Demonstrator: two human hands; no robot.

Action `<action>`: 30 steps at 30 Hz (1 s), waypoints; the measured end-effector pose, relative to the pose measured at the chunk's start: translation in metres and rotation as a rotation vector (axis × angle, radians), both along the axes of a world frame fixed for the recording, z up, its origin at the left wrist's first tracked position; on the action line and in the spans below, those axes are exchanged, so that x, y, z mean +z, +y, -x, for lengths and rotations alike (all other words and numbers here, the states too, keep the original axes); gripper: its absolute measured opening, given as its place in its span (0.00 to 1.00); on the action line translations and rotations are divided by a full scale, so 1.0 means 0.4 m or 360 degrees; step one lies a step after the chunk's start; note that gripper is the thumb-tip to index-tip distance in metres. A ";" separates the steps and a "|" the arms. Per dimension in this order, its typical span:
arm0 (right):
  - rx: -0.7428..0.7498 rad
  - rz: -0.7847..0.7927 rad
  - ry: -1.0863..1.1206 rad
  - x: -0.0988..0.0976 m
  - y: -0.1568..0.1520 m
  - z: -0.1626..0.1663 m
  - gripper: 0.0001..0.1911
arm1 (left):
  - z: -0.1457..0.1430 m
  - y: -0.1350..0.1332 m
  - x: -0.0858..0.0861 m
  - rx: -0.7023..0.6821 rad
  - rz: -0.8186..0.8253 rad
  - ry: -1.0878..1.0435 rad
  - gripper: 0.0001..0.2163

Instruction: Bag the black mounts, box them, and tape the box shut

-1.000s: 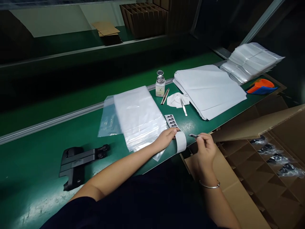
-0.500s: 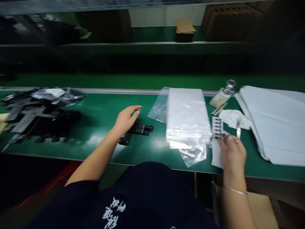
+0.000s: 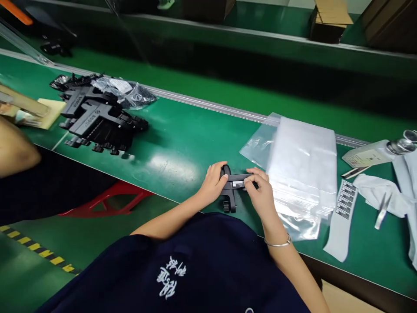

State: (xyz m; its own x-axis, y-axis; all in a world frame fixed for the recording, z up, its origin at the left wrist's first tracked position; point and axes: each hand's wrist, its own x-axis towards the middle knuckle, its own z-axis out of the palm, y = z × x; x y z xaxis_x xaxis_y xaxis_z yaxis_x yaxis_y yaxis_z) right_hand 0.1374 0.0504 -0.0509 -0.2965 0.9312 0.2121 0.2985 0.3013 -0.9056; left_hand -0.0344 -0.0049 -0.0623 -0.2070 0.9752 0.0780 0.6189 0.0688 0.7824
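My left hand [image 3: 211,184] grips the left end of a black T-shaped plastic bracket [image 3: 232,199] that lies at the bench's front edge. A small white-and-black label [image 3: 238,184] lies along the bracket's flat bar. At its right end, the thumb and fingertips of my right hand [image 3: 264,195] are pinched close on the label and the bar; the exact contact is partly hidden. Right of my hands is a pile of clear plastic bags [image 3: 302,161]. Further right lies a white strip of labels [image 3: 339,226].
Similar black brackets [image 3: 94,117] are heaped at the left, beside a bagged bundle [image 3: 130,91]. Metal tweezers [image 3: 382,214], a white cloth [image 3: 365,184] and a pump bottle [image 3: 369,154] lie right. Another person's arm [image 3: 16,148] and a red stool [image 3: 110,202] are at left.
My right hand has moved left from the label strip to the bracket. My left hand now grips the bracket, where before it hovered open over it. The view has swung left.
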 end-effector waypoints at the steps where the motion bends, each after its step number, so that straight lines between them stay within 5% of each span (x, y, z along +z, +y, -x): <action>1: 0.0013 0.0011 -0.0042 -0.006 0.004 0.009 0.10 | -0.005 0.002 0.002 -0.0006 0.0002 -0.0008 0.19; 30: 0.0074 0.0009 -0.0252 0.001 0.009 0.004 0.09 | -0.010 0.011 0.006 -0.0028 0.0040 -0.0047 0.20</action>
State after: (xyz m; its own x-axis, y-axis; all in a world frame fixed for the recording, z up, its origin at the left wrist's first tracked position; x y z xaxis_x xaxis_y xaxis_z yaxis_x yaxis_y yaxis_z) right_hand 0.1356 0.0542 -0.0504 -0.3687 0.9167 0.1538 0.4234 0.3129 -0.8502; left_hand -0.0304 -0.0007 -0.0598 -0.1914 0.9804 0.0473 0.5969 0.0780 0.7985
